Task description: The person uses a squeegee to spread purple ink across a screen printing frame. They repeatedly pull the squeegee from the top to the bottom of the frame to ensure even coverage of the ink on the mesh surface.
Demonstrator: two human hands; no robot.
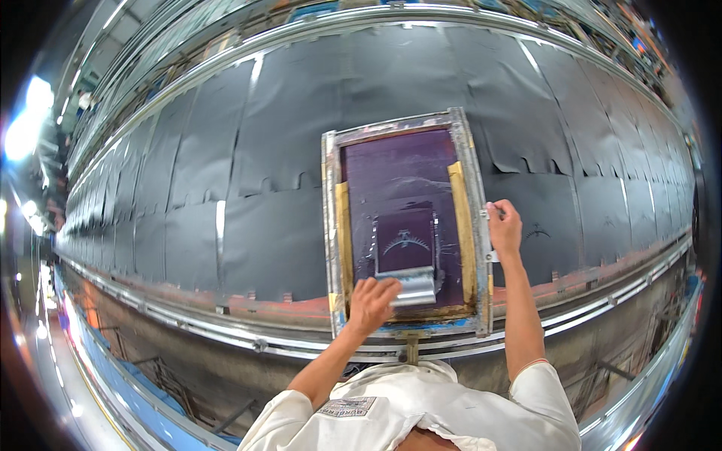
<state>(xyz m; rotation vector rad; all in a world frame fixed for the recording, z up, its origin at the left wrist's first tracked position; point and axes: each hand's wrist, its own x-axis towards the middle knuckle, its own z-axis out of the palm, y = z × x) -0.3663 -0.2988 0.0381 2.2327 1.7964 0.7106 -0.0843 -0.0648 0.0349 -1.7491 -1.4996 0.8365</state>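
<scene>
A screen printing frame [476, 293] with a purple mesh [398, 169] and brownish taped side strips lies over long rows of dark grey sheets [278, 128]. My left hand [372, 304] grips a silver squeegee [415, 288] low on the mesh, just below a pale curved design [406, 244]. My right hand [505, 229] has its fingers curled on the frame's right edge. Similar faint designs [538, 231] show on the sheets to the right.
Metal rails [188, 322] run along the long table's near edge, with more rails and racks [361, 16] beyond the far edge. An aisle [60, 376] with bright lights is at the far left.
</scene>
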